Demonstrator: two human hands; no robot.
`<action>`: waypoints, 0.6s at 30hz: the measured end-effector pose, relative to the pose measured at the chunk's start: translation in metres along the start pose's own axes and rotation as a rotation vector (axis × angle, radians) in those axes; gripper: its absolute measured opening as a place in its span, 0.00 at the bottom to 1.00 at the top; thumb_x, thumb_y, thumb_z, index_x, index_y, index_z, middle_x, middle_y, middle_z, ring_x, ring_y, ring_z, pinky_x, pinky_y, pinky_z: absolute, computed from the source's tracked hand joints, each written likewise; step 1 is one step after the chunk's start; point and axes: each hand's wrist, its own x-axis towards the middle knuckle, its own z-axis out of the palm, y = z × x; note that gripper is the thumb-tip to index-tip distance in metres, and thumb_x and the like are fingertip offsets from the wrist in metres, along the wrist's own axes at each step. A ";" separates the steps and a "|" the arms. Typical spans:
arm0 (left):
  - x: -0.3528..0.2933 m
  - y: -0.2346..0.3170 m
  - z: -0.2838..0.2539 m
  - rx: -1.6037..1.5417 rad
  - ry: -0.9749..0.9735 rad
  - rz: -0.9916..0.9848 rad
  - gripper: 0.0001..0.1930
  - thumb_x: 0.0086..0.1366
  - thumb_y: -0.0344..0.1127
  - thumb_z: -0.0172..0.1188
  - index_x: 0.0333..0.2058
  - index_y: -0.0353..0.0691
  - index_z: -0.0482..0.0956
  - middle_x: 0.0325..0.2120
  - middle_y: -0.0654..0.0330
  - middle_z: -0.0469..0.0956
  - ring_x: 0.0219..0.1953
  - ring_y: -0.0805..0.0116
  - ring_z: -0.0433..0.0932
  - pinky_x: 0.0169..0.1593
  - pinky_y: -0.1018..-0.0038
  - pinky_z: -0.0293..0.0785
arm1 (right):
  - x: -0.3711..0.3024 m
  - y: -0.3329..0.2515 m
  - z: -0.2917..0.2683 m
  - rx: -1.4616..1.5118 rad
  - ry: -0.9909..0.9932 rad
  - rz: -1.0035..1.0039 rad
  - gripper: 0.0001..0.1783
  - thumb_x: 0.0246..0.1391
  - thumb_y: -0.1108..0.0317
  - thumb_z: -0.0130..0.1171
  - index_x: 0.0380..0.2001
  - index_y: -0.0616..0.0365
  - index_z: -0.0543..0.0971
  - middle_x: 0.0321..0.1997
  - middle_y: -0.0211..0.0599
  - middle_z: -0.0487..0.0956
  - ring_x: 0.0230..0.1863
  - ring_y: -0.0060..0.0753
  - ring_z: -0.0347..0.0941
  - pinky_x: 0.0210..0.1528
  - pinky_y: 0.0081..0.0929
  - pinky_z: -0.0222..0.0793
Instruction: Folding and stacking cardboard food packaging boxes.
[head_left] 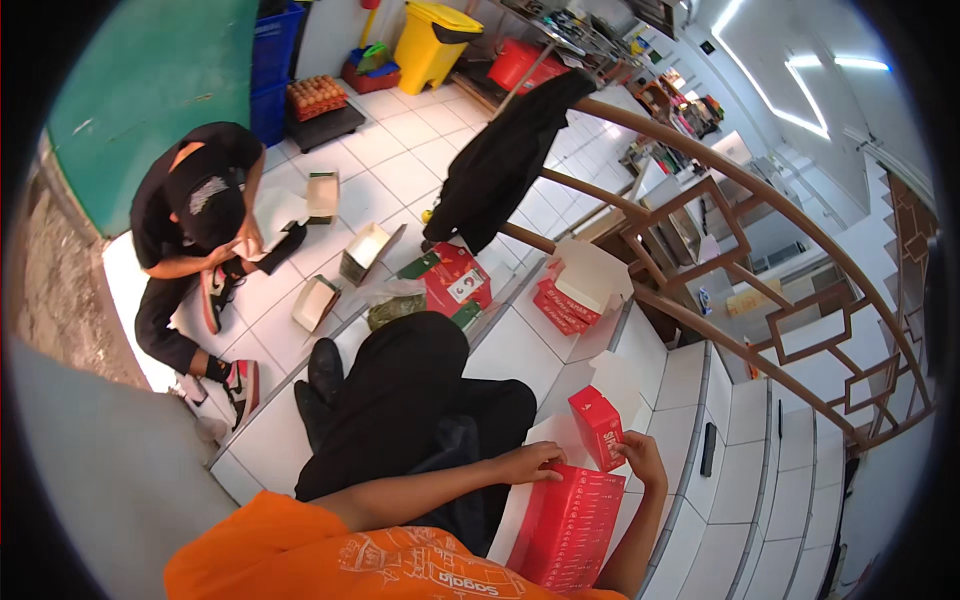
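Note:
In front of my lap is a red cardboard food box point(578, 525) with pale printing on its side and white inner flaps. My left hand point(530, 463) closes its fingers on the box's upper edge. My right hand point(643, 460) grips the lower corner of a smaller red printed panel point(597, 425) just beyond it. Whether that panel belongs to the same box I cannot tell. A little farther off, a red box with its white lid raised point(578, 290) stands on the step. To its left lies a flat red and green carton point(455, 285).
A brown metal railing point(720, 170) with a black jacket point(505, 165) over it runs beside the tiled steps point(680, 400). At the left a seated person point(200, 200) works by several open cartons point(365, 250). Egg trays point(317, 97) and a yellow bin point(430, 50) stand behind.

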 end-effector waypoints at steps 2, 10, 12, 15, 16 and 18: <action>0.003 0.000 -0.005 0.066 -0.031 0.009 0.18 0.66 0.41 0.64 0.49 0.37 0.74 0.45 0.53 0.74 0.47 0.55 0.76 0.51 0.63 0.73 | 0.009 0.009 0.005 0.050 -0.003 -0.004 0.06 0.57 0.78 0.62 0.38 0.68 0.82 0.32 0.34 0.85 0.35 0.20 0.76 0.41 0.25 0.74; -0.015 0.003 -0.012 0.277 -0.079 0.115 0.32 0.71 0.41 0.57 0.70 0.43 0.57 0.60 0.48 0.68 0.59 0.49 0.72 0.62 0.61 0.69 | 0.038 0.024 0.012 -0.036 0.006 -0.125 0.11 0.61 0.73 0.60 0.45 0.64 0.82 0.28 0.32 0.83 0.27 0.17 0.73 0.30 0.22 0.70; -0.014 0.004 -0.017 0.270 -0.171 0.014 0.31 0.71 0.41 0.56 0.69 0.41 0.59 0.63 0.48 0.66 0.62 0.49 0.70 0.64 0.61 0.68 | 0.037 0.024 0.014 -0.040 0.001 -0.096 0.11 0.61 0.72 0.60 0.45 0.65 0.82 0.27 0.32 0.83 0.26 0.17 0.72 0.30 0.22 0.69; -0.015 0.006 -0.022 0.306 -0.160 0.031 0.29 0.72 0.39 0.55 0.68 0.39 0.60 0.62 0.48 0.67 0.63 0.50 0.70 0.64 0.61 0.67 | 0.033 0.023 0.018 0.024 0.015 -0.083 0.11 0.61 0.72 0.60 0.45 0.65 0.82 0.26 0.31 0.82 0.27 0.17 0.72 0.30 0.23 0.69; -0.017 0.004 -0.024 0.307 -0.159 0.028 0.29 0.72 0.39 0.55 0.68 0.39 0.60 0.62 0.48 0.67 0.63 0.50 0.70 0.64 0.61 0.67 | 0.034 0.020 0.019 0.025 0.013 -0.083 0.11 0.61 0.72 0.60 0.45 0.65 0.82 0.26 0.31 0.82 0.27 0.17 0.72 0.30 0.23 0.69; -0.020 -0.002 -0.027 0.340 -0.105 0.095 0.28 0.72 0.38 0.54 0.67 0.38 0.61 0.61 0.48 0.69 0.62 0.51 0.70 0.64 0.61 0.67 | 0.039 0.014 0.021 0.026 0.047 -0.132 0.10 0.62 0.72 0.60 0.45 0.65 0.81 0.26 0.31 0.82 0.26 0.17 0.71 0.30 0.22 0.68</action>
